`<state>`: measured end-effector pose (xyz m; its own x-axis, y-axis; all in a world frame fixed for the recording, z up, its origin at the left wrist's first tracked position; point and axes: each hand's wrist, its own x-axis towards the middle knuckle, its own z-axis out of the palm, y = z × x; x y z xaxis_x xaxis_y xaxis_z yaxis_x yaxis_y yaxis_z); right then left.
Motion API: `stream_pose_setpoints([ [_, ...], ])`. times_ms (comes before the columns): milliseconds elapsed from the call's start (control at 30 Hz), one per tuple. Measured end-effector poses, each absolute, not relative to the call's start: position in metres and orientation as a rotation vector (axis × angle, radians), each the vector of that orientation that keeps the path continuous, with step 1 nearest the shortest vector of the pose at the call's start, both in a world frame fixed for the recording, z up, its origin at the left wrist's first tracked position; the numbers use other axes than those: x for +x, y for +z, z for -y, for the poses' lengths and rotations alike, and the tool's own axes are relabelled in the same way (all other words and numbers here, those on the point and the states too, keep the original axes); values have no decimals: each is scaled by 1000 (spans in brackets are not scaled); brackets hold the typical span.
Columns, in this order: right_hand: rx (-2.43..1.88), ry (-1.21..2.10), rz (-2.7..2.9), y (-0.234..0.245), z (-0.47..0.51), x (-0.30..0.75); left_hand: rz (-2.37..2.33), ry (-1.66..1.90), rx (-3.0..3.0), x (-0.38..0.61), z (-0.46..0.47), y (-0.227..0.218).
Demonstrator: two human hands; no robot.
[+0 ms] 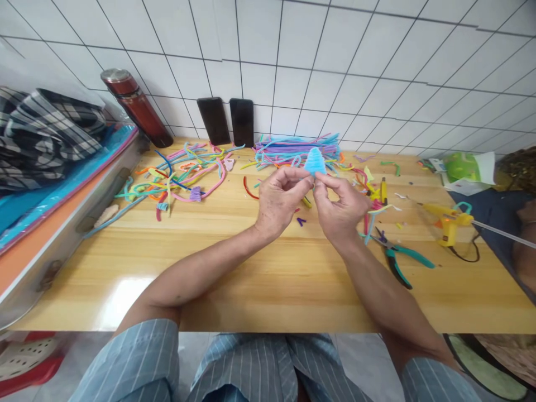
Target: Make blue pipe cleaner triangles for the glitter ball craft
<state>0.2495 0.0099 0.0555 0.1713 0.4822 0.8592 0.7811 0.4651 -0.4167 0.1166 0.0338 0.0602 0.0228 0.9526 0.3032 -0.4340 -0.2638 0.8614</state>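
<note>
Above the middle of the wooden table (251,273), both my hands hold a light-blue cone-shaped piece (315,162) that looks wound from pipe cleaner, with its narrow end up. My left hand (280,201) pinches its lower left edge between thumb and finger. At the lower right edge, my right hand (341,206) pinches it in the same way. The fingertips cover the base of the cone. Behind it lies a bundle of pipe cleaners (293,149), mostly blue and purple. A short purple bit (301,221) lies on the table between my wrists.
Tangled coloured pipe cleaners (188,173) lie at the left. Teal-handled pliers (404,257) and a yellow glue gun (450,220) with a cord lie at the right. Two phones (242,123) and a red thermos (136,106) stand by the tiled wall. A plastic bin (75,234) borders the left.
</note>
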Motion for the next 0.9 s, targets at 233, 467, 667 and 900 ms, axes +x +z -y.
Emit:
stream_pose_setpoints([
  [233, -1180, -322, 1473, 49, -15, 247, -674, 1498, 1074, 120, -40, 50],
  [467, -1201, -264, 1480, 43, -18, 248, -680, 1502, 1058, 124, -44, 40],
  [667, -1182, -228, 1479, 40, -19, 248, -689, 1480, 1047, 123, -45, 42],
  [900, -1046, 158, 1365, 47, -20, 269, -682, 1488, 1193, 117, -49, 52],
])
